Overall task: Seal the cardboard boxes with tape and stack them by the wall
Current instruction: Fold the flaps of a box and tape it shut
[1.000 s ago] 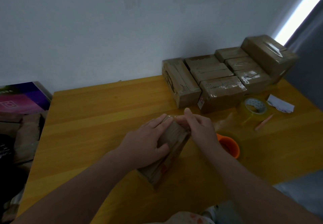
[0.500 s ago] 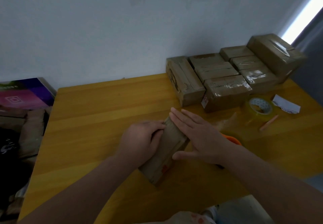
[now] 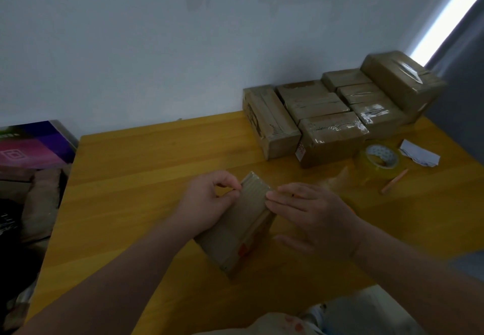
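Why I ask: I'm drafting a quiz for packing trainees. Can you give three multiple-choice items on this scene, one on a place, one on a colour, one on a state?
1. Where does the tape roll lie?
A. On the table, in front of the sealed boxes
B. On top of the sealed boxes
C. On the floor

2. What colour is the table top?
A. White
B. Yellow-brown
C. Black

3. How is the right hand?
A. Curled round the tape roll
B. Lifted clear of everything
C. Fingers straight, against the cardboard box

Answers:
1 A, the tape roll sits on the table just before the sealed boxes.
2 B, the bare wood shows yellow-brown.
3 C, the right hand lays straight fingers on the side of the cardboard box.
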{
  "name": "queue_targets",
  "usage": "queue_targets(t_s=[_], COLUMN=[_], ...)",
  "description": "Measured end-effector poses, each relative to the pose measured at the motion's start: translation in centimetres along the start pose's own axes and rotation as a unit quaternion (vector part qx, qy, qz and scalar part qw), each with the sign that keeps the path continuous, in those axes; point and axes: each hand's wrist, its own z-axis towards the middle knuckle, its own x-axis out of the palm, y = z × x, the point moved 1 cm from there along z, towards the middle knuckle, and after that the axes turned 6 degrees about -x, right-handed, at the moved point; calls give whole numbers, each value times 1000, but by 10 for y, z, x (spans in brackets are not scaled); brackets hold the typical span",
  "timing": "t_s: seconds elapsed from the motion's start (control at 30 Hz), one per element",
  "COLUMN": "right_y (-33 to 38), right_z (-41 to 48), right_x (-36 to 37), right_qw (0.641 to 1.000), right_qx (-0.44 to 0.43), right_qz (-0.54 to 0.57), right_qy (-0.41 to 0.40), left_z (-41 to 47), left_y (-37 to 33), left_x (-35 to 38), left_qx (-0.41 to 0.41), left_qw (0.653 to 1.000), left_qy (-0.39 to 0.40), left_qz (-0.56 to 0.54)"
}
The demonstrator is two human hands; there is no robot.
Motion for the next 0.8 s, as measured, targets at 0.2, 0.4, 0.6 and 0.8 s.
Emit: queue_targets(t_s=[0.2, 0.4, 0.6, 0.8], right_y=[10, 19, 22, 21], right_z=[13, 17, 14, 22], right_x=[10, 24, 22, 20], right_qw=[914, 774, 726, 679], right_qx=[340, 474, 483, 501], right_qz=[172, 390, 461, 504], right_qy=[-139, -154, -168, -186], left_z=[15, 27, 35, 34], left_y=[-19, -33, -25, -29], left_x=[0, 23, 24, 16], left_qx=[-127, -143, -150, -115], left_qw=[985, 984, 988, 989], left_qy=[83, 35, 35, -10], left_qz=[-86, 96, 19, 97])
